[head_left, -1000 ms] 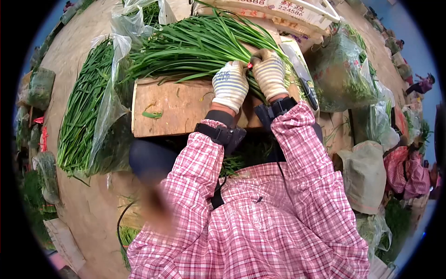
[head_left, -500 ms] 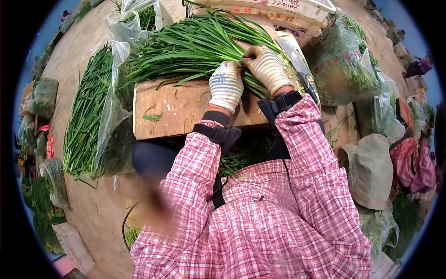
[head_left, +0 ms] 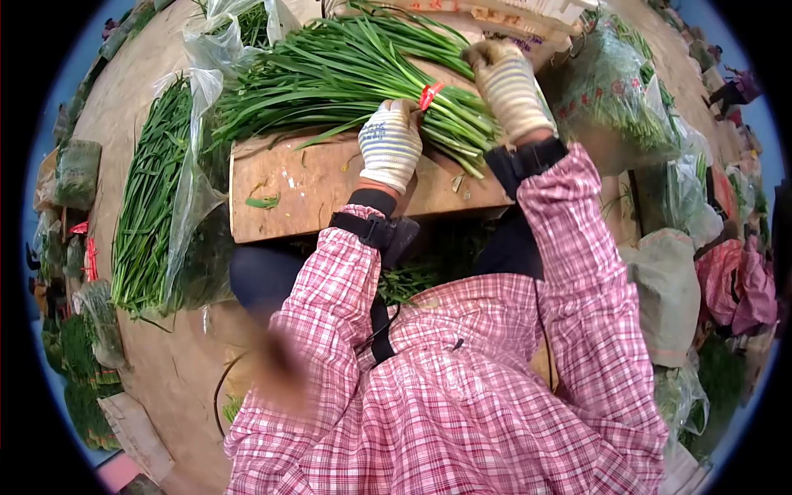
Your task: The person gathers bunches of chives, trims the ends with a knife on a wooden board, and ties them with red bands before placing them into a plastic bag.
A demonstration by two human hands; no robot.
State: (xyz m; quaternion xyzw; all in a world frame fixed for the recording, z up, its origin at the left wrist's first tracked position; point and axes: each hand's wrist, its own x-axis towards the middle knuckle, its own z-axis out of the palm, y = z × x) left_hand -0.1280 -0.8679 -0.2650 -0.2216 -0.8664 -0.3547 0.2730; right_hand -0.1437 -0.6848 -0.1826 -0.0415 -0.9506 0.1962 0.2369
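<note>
A bundle of long green leafy stalks (head_left: pixel 330 82) lies on a wooden block (head_left: pixel 309 186), its pale stem ends toward the right. Around its stems is a red band (head_left: pixel 430 96). My gloved left hand (head_left: pixel 391 144) is closed on the near edge of the bundle, just left of the band. More loose stalks (head_left: pixel 433 40) lie behind the bundle. My gloved right hand (head_left: pixel 509 87) is at their stem ends, its fingers curled together; what they hold, if anything, is hidden.
Bagged stalks (head_left: pixel 153 198) stand at the left of the block. A white crate (head_left: pixel 553 10) is behind it. A plastic bag of greens (head_left: pixel 615 91) and a pale sack (head_left: pixel 670 289) sit at the right. Farther right is a person (head_left: pixel 740 89).
My right hand has left the bundle's stems and moved up and right. The red band now shows around the bundle. My left hand has shifted slightly left and stays at the bundle.
</note>
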